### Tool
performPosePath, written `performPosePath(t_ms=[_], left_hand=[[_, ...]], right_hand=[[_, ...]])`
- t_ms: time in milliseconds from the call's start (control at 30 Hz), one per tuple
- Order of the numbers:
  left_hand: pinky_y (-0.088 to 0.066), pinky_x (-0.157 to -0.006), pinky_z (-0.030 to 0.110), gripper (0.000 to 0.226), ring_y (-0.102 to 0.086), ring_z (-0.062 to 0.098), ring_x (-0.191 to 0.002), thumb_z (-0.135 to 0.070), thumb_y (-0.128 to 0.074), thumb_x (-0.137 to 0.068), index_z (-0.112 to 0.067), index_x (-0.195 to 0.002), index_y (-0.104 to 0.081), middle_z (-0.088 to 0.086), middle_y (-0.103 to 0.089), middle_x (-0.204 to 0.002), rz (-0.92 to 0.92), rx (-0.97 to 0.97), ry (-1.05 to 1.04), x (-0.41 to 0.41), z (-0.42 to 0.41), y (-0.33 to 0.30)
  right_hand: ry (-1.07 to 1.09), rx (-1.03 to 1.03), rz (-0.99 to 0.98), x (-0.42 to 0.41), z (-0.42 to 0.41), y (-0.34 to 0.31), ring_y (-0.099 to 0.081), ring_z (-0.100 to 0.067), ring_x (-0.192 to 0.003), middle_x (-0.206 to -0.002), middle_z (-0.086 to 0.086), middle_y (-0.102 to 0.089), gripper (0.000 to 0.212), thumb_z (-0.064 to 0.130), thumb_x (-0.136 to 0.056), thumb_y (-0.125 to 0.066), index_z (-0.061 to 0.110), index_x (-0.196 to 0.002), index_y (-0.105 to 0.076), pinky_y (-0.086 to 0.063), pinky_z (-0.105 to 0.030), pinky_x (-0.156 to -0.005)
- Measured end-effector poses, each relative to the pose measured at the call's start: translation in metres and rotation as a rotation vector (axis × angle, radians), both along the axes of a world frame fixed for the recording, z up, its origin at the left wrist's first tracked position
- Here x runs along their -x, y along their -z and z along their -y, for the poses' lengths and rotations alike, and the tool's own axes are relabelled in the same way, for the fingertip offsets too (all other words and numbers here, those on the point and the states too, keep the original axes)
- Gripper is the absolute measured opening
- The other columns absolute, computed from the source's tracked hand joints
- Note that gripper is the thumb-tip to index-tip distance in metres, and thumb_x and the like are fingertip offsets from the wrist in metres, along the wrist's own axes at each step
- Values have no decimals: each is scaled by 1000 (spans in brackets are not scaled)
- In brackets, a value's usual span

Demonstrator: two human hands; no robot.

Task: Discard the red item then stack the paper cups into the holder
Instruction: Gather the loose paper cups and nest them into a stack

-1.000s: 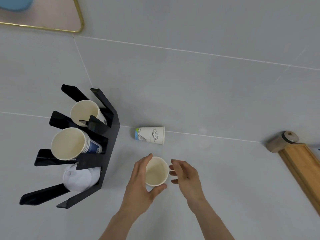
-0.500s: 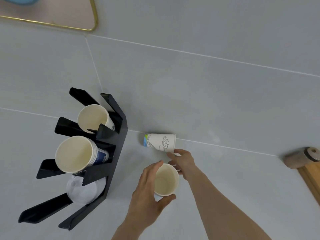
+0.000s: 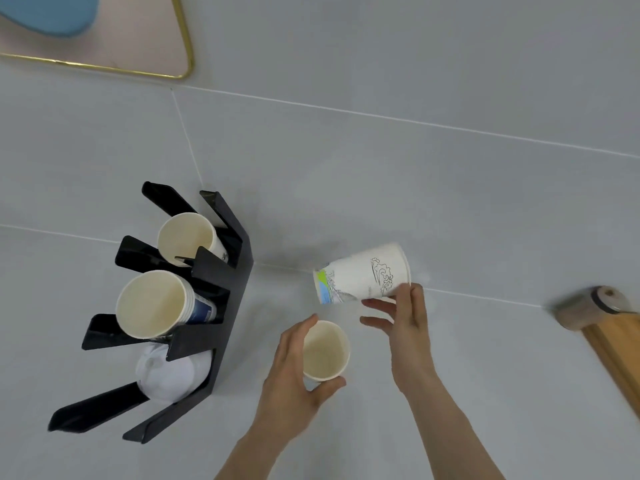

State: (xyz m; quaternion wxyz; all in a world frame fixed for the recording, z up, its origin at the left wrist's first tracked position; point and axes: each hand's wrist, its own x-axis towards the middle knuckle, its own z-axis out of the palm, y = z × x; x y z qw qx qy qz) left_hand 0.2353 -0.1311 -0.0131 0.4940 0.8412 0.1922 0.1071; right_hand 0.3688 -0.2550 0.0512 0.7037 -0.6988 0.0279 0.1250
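My left hand (image 3: 294, 379) grips an upright paper cup (image 3: 325, 351), mouth up, near the bottom centre. My right hand (image 3: 407, 327) holds a second printed paper cup (image 3: 363, 273) by its rim end, lifted off the floor and lying on its side with its base pointing left. The black cup holder (image 3: 228, 306) stands at the left. Its top slot holds one cup (image 3: 188, 237), its middle slot a stack of several cups (image 3: 152, 304), and its bottom slot white lids (image 3: 169, 374). No red item is in view.
A gold-rimmed pink tray (image 3: 138, 46) with a blue object (image 3: 48, 12) lies at the top left. A wooden board (image 3: 620, 348) with a roller-like piece (image 3: 588, 306) sits at the right edge. Grey tiled floor surrounds everything.
My right hand reached to the cup lying on the floor, took hold of it and lifted it. My left hand kept hold of the upright cup.
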Motion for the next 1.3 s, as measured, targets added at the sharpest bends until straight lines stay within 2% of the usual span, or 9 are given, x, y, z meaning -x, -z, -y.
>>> performPosePath(t_ms=[100,167,267,367,433,633,800,1000,1300], left_hand=[[-47,-94,30,95,-43,0,-129,-48,-84,-64,-59,-136,-22,-37,-30,-139,-18,48,-19,-1,2,-4],[-44,-99,25,104,-43,-2,-132,-42,-88,-63,-59,-137,-17,-38,-30,-143,-16,129,-26,-1,3,-5],[-44,-110,34,120,-40,-1,-137,-41,-92,-55,-48,-147,-15,-23,-30,-154,-38,249,-5,0,1,-5],[-40,-112,33,123,-32,-2,-141,-48,-92,-55,-47,-149,-14,-25,-25,-156,-16,322,5,8,-1,-13],[-35,-113,33,100,-34,-4,-139,-58,-82,-67,-48,-147,-22,-26,-30,-154,21,395,-62,11,-3,-22],[-47,-106,44,26,-58,4,-118,-50,-56,-94,-51,-120,-57,-23,-62,-123,-7,523,-234,6,-12,-43],[-57,-87,38,28,-66,12,-106,-14,-64,-93,-36,-110,-66,-6,-71,-116,-93,505,-281,8,-11,-35],[-60,-66,33,20,-69,23,-95,-20,-72,-89,-23,-107,-67,3,-69,-107,-125,643,-412,9,-9,-41],[-59,-62,30,17,-72,31,-89,-13,-75,-86,-15,-101,-67,12,-71,-104,-138,666,-418,8,-15,-61]], right_hand=[[-94,154,336,25,21,-15,-66,-17,-96,-100,16,-65,26,31,-108,-33,14,-102,-52,-62,-44,-75],[-179,317,541,38,32,-9,-62,-18,-91,-105,10,-60,31,39,-103,-33,15,-106,-52,-59,-47,-72],[-304,506,678,49,44,4,-61,-11,-93,-115,8,-55,31,43,-102,-36,19,-114,-52,-59,-40,-72],[-407,447,556,56,49,9,-61,-6,-117,-134,19,-55,43,53,-100,-46,32,-138,-50,-59,-26,-82],[-345,353,380,57,47,9,-61,1,-119,-138,23,-55,54,55,-98,-51,40,-149,-43,-59,-24,-85],[-237,180,-29,46,25,11,-71,-11,-105,-124,7,-69,37,35,-99,-64,40,-135,-62,-65,-39,-84],[-289,207,-160,47,16,16,-73,-21,-102,-112,-5,-75,28,18,-96,-68,39,-113,-74,-66,-37,-75],[-264,180,-239,45,18,12,-78,-25,-89,-102,-8,-80,24,10,-94,-70,23,-113,-77,-67,-39,-71],[-230,210,-256,50,11,-13,-73,-28,-77,-97,-12,-74,23,4,-90,-67,21,-100,-77,-66,-41,-74]])
